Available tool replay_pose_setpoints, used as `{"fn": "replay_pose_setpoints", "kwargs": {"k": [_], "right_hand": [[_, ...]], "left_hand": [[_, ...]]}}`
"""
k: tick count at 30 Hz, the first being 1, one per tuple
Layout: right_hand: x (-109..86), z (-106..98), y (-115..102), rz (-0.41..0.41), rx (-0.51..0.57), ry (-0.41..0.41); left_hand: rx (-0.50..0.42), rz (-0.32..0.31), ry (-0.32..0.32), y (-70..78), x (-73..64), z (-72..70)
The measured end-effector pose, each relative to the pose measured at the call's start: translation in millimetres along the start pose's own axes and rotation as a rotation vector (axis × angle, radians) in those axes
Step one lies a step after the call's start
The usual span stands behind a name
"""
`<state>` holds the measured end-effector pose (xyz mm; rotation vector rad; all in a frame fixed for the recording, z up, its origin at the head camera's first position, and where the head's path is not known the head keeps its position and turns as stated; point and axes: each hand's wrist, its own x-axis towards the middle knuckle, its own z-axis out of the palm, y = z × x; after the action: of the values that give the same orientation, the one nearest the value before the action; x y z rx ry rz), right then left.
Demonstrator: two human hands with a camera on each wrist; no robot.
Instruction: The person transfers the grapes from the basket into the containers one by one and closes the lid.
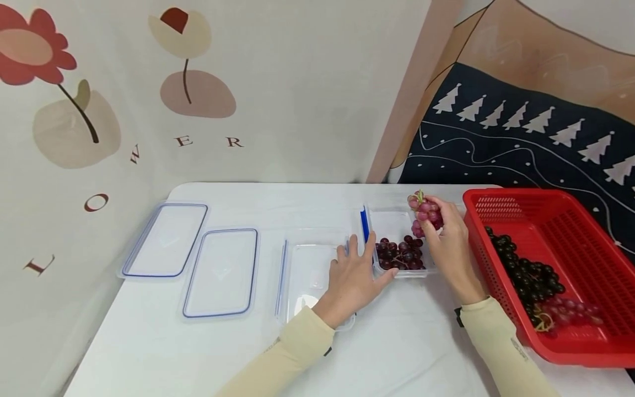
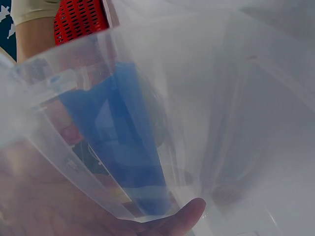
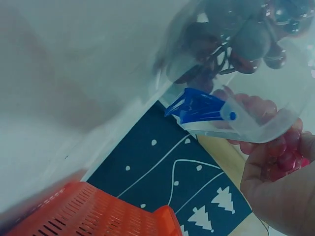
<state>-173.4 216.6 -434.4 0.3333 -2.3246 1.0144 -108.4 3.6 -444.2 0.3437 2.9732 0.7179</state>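
Note:
My right hand (image 1: pixel 452 251) holds a bunch of pale red grapes (image 1: pixel 425 212) by its side, above the back right of a clear plastic container (image 1: pixel 389 218). Green stem shows at the bunch's top. In the right wrist view the same grapes (image 3: pixel 290 152) sit between thumb and fingers, partly behind the container wall. Dark red grapes (image 1: pixel 399 255) lie in the front half of that container. My left hand (image 1: pixel 353 282) rests at its front left corner, fingers spread along the left side and thumb (image 2: pixel 189 214) at the front wall. A blue clip flap (image 2: pixel 123 142) stands up on the left side.
A second clear container (image 1: pixel 310 259) stands left, partly under my left forearm. Two clear lids with blue seals, one at the back left (image 1: pixel 166 240) and one nearer (image 1: pixel 221 274), lie flat. The red basket (image 1: pixel 513 207) at right holds black grapes (image 1: pixel 528 273) and red grapes (image 1: pixel 570 311).

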Motion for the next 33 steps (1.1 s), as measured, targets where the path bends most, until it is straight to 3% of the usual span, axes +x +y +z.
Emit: {"fn": "replay_pose_setpoints", "kwargs": {"k": [7, 16, 22, 33], "right_hand": [[4.8, 6.5, 4.9, -0.066, -0.115, -0.149], [8.1, 17.8, 9.9, -0.231, -0.255, -0.363], [12.5, 23.5, 14.8, -0.198, -0.245, -0.449], [21.6, 17.2, 15.2, -0.008, 0.024, -0.702]], "left_hand": [[-0.006, -0.004, -0.021, 3.0, -1.0, -1.4], [-0.004, -0.004, -0.023, 3.9, -0.2, -0.6], [0.000, -0.002, -0.020, 3.1, 0.5, 0.6], [-0.016, -0.001, -0.020, 0.8, 1.4, 1.5]]}}
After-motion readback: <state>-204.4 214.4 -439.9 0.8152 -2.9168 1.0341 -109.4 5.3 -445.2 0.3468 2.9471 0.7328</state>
